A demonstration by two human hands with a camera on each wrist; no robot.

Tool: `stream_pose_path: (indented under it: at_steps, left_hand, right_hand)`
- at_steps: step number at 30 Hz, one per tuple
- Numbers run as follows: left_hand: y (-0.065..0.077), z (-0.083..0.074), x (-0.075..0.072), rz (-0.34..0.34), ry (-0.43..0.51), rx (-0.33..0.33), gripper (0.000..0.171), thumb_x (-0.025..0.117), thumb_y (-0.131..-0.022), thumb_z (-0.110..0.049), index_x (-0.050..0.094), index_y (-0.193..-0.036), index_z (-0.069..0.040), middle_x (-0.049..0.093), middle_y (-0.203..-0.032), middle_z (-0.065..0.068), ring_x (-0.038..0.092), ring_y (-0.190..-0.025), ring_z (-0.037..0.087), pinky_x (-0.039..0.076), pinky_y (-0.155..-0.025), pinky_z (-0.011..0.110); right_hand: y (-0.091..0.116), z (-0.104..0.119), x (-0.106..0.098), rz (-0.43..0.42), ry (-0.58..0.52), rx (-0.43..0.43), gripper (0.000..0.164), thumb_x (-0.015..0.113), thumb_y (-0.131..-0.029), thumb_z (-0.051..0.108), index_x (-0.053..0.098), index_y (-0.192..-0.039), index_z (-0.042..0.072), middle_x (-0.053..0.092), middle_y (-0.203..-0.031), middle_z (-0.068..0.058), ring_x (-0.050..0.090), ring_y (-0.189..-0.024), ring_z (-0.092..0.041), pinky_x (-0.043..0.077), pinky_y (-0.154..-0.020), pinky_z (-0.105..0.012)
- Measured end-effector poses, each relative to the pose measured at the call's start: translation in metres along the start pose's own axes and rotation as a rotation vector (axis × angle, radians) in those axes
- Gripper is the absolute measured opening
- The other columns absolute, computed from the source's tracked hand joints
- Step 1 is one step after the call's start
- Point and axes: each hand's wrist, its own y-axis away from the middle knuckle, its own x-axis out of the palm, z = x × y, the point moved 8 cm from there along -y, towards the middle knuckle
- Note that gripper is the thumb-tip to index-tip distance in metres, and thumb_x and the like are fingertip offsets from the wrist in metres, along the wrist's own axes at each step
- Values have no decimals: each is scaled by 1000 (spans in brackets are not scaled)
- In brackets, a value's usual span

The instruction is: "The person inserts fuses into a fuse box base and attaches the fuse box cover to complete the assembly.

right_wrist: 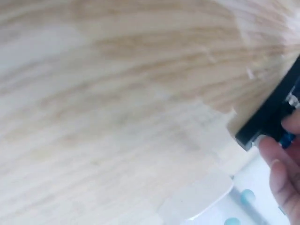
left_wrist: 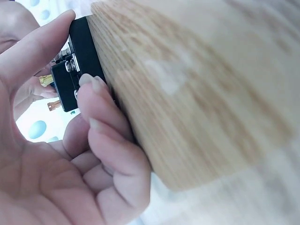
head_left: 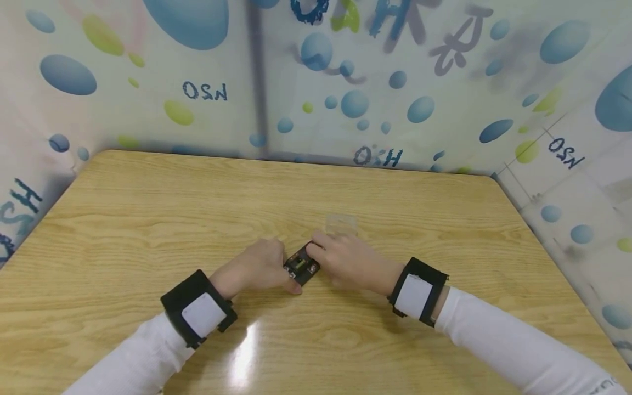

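Note:
A small black block (head_left: 302,264) with metal screws and brass-coloured parts lies at a slant on the wooden table between both hands. My left hand (head_left: 259,266) holds its left end; in the left wrist view the thumb is along one edge and curled fingers (left_wrist: 101,101) press the opposite edge. At its upper right end, my right hand (head_left: 353,260) grips with bent fingertips, which partly hide that end. In the right wrist view, those fingertips are beside a metal terminal and a small blue part (right_wrist: 287,139) on the block. What the block is, I cannot tell.
Just behind the right hand lies a clear plastic piece (head_left: 342,222), perhaps a box or lid. The wood-grain table (head_left: 197,192) reaches back to a wall covering (head_left: 316,109) with blue and green dots. Dark bands (head_left: 419,291) circle both wrists.

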Motion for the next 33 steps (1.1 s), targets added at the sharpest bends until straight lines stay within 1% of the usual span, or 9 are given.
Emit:
stream_pose_path:
  at_steps: [2,7,11,15,20,23,29,31,33]
  left_hand:
    - [0,0,0,-2,2,-2,36,89,-65,-31,62,-69,-7,62,-61,3,49,-52,14,38,-49,24]
    - [-1,1,0,-1,-4,-13,37,89,-64,-31,62,-70,-7,60,-61,2,48,-52,14,37,-49,24]
    - [-1,1,0,-2,-13,-13,38,89,-64,-32,61,-70,-7,59,-61,1,48,-53,14,37,-50,24]
    - [-2,1,-1,0,-18,-14,39,89,-63,-33,61,-72,-7,60,-63,2,49,-54,14,37,-50,25]
    - [-2,1,-1,7,-17,-13,39,89,-64,-32,62,-74,-7,62,-65,3,50,-55,15,38,-51,25]
    - [-2,1,-1,3,-19,-15,39,89,-64,-33,62,-75,-6,63,-67,4,51,-56,15,40,-51,25]
    - [-3,1,-1,-6,-29,-20,43,90,-61,-34,62,-75,-5,64,-69,6,55,-58,17,42,-52,26]
    - [-4,1,-1,-7,-27,-23,44,90,-61,-34,62,-76,-5,64,-69,6,55,-59,17,42,-53,26]
    - [-3,1,-1,-6,-21,-24,44,90,-61,-34,62,-76,-4,64,-69,6,55,-59,17,43,-53,26]
  right_hand:
    - [-2,-1,-1,9,-2,-11,17,69,-83,7,58,-96,12,53,-90,1,54,-68,-8,51,-65,-26]
    - [-5,-6,-6,34,-34,-16,8,68,-91,14,60,-94,13,53,-87,1,54,-70,-10,50,-67,-26]
    - [-4,-9,-10,38,-72,-12,8,69,-91,17,63,-96,14,56,-90,0,57,-75,-11,52,-71,-27]
    - [-4,-12,-11,35,-97,-4,9,68,-92,18,65,-100,14,58,-92,1,56,-80,-13,52,-74,-29]
    - [-5,-18,-16,-23,-141,-4,13,68,-92,20,65,-103,14,61,-96,1,57,-84,-12,51,-75,-28]
    - [-4,-27,-21,-50,-173,14,16,69,-92,21,66,-105,13,62,-98,0,59,-85,-11,52,-75,-27]
    - [-2,-45,-29,-50,-187,67,24,72,-89,21,65,-110,10,65,-101,-5,62,-87,-14,54,-75,-30]
    - [-2,-50,-32,-49,-185,75,29,73,-88,22,65,-112,9,65,-103,-6,62,-88,-16,55,-76,-32]
    - [-2,-55,-33,-27,-194,90,34,74,-87,23,64,-116,9,65,-105,-8,63,-92,-18,55,-80,-34]
